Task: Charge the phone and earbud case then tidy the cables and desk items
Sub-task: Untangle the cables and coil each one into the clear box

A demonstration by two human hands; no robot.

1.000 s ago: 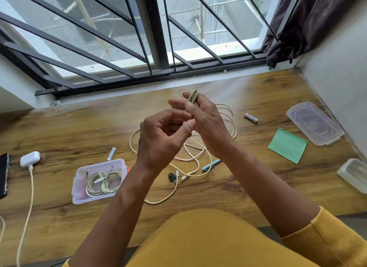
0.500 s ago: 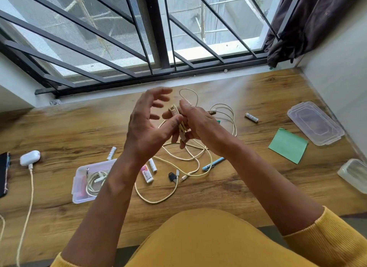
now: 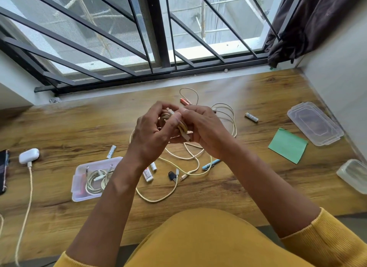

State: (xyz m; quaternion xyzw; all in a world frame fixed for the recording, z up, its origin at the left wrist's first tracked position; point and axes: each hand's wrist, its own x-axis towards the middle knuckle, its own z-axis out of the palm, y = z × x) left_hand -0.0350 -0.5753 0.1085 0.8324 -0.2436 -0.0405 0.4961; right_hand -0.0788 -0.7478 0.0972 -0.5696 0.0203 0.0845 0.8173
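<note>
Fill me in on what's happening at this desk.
A person is winding a cream cable into a small coiled bundle, gripped between the left hand and right hand above the wooden desk. Another coiled cable already lies in the clear box. The white earbud case is plugged in. Batteries and loose cable remain scattered.

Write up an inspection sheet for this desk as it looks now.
Surface: wooden desk, items scattered.
Job's things: earbud case plugged in at left; phone at the edge, mostly out of view.
Clutter: batteries, green note, blue pen, lid.
Hands: left hand and right hand grip a coiled cable.
Cables: loose cable on desk; another coiled in the plastic box.
Surroundings: barred window, dark curtain.
</note>
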